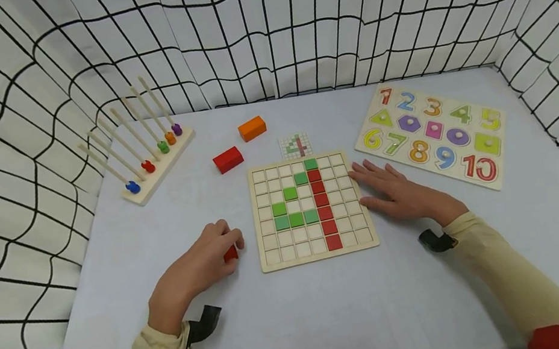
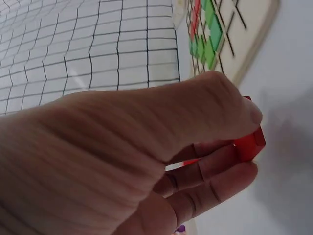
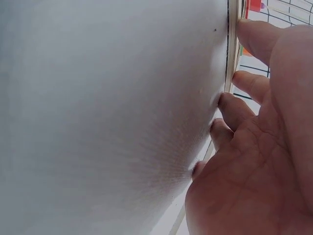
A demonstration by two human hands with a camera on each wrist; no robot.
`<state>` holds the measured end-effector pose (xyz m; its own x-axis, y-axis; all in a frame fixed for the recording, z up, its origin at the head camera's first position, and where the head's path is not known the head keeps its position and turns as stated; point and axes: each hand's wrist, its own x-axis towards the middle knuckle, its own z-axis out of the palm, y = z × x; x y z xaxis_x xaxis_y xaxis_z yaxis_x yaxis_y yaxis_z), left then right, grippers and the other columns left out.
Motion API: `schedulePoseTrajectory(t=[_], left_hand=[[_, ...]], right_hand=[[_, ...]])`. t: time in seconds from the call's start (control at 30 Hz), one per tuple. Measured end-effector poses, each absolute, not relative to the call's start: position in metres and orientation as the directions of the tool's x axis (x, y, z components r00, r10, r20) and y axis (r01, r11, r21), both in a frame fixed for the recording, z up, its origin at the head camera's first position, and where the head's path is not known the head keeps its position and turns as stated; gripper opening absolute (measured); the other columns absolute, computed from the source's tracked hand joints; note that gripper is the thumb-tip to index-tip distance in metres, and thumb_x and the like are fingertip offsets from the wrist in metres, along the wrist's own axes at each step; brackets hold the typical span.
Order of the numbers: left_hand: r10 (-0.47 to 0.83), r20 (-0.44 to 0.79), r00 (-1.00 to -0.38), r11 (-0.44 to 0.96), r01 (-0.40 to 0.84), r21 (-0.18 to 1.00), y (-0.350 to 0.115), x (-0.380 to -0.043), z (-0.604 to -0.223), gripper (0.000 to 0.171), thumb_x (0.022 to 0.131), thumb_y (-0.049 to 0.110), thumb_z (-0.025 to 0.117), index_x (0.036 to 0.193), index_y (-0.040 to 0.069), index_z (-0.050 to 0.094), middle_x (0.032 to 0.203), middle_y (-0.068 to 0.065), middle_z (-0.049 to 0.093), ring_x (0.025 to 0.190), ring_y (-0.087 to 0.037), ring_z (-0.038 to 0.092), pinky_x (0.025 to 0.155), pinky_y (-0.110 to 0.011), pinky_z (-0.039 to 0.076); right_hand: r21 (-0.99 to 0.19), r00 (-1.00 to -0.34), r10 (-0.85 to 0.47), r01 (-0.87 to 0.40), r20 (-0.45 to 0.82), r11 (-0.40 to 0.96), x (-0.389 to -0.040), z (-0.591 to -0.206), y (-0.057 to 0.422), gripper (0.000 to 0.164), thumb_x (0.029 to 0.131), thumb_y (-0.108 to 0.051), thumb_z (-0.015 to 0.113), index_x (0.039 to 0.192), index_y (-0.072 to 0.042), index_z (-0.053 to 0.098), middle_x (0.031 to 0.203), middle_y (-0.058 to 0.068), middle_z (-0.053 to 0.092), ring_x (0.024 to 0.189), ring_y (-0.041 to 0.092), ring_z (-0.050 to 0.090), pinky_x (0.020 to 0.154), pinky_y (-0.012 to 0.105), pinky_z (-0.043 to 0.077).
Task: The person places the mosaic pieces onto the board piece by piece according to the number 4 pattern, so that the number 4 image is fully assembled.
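In the head view my left hand (image 1: 200, 263) is left of a wooden grid board (image 1: 356, 241). It pinches a small red block (image 1: 230, 253) between thumb and fingers, and part of the block (image 2: 250, 147) shows past the thumb tip in the left wrist view. On the board a column of red square tiles (image 1: 324, 213) stands beside several green tiles (image 1: 295, 219) that form a slanted line and a short row. My right hand (image 1: 397, 192) lies flat with fingers spread, its fingertips touching the board's right edge; its fingers (image 3: 254, 85) reach that edge in the right wrist view.
Behind the board lies a small pattern card (image 1: 295, 146). A red block (image 1: 228, 159) and an orange block (image 1: 252, 129) lie behind left. At the far left stands a peg rack (image 1: 160, 169) with coloured beads; a number puzzle board (image 1: 429, 135) lies at right. Black netting surrounds the table.
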<state>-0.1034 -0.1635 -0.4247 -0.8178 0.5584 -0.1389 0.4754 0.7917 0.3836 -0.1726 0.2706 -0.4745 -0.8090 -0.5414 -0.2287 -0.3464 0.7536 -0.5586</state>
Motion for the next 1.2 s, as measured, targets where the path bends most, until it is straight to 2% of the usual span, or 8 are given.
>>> schedulePoseTrajectory(t=[0.27,0.5,0.8,1.2], left_hand=[[0.648,-0.11,-0.754,0.733,0.577,0.36,-0.134,-0.123,-0.415,0.019,0.088,0.002,0.085,0.1,0.006,0.07,0.095,-0.005,0.057,0.094,-0.019,0.051,0.076,-0.027,0.05],[0.69,-0.117,-0.714,0.7,0.617,0.36,-0.113,-0.134,-0.411,0.014,0.091,0.001,0.081,0.1,0.006,0.071,0.098,-0.006,0.057,0.099,-0.021,0.052,0.08,-0.028,0.051],[0.727,-0.134,-0.673,0.674,0.663,0.325,-0.093,-0.144,-0.412,0.013,0.092,0.004,0.082,0.098,0.008,0.072,0.093,-0.004,0.054,0.098,-0.019,0.051,0.076,-0.023,0.046],[0.759,-0.125,-0.639,0.636,0.685,0.356,-0.067,-0.156,-0.414,0.009,0.096,-0.001,0.071,0.096,0.008,0.07,0.09,-0.004,0.051,0.096,-0.02,0.049,0.079,-0.026,0.043]], right_hand=[[-0.555,-0.81,-0.538,-0.343,-0.234,0.758,-0.173,-0.475,0.271,0.073,0.11,-0.042,0.057,0.172,-0.026,0.022,0.182,0.0,0.013,0.171,0.029,0.004,0.136,0.06,0.0],[-0.553,-0.81,-0.537,-0.342,-0.237,0.76,-0.173,-0.474,0.271,0.074,0.11,-0.043,0.058,0.172,-0.026,0.023,0.182,0.0,0.013,0.171,0.029,0.003,0.136,0.06,0.0],[-0.555,-0.809,-0.538,-0.343,-0.235,0.758,-0.173,-0.475,0.271,0.074,0.11,-0.043,0.057,0.172,-0.026,0.022,0.182,0.0,0.013,0.171,0.029,0.003,0.136,0.06,0.0],[-0.57,-0.808,-0.549,-0.353,-0.214,0.742,-0.172,-0.474,0.271,0.073,0.109,-0.038,0.06,0.172,-0.021,0.026,0.182,0.006,0.016,0.17,0.033,0.005,0.134,0.063,0.0]])
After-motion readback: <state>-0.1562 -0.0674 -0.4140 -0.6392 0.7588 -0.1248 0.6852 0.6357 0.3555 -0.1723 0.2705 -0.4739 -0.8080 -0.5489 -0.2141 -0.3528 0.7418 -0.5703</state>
